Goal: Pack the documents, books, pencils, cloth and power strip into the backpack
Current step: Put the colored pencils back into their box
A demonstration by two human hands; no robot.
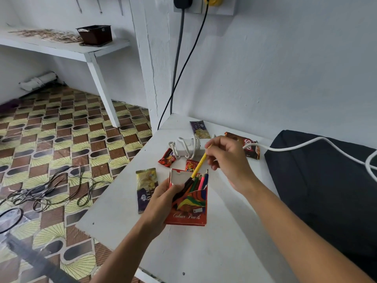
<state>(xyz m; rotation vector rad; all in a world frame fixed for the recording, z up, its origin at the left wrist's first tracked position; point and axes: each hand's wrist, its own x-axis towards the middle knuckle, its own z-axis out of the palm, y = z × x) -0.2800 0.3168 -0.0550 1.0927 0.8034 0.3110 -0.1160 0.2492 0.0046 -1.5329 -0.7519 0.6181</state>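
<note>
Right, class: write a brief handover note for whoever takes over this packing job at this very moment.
Left hand holds the open colour pencil box over the white table.
Right hand pinches a yellow pencil, tip at the box mouth.
Power strip lies on the table, cord wrapped round it.
Backpack lies at the right.
Done: several pencils boxed.
Left: close box, pack everything.

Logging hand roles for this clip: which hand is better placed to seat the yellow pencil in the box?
Right. The right hand already pinches the yellow pencil, its lower end at the box mouth, while the left hand grips the colour pencil box.
</note>
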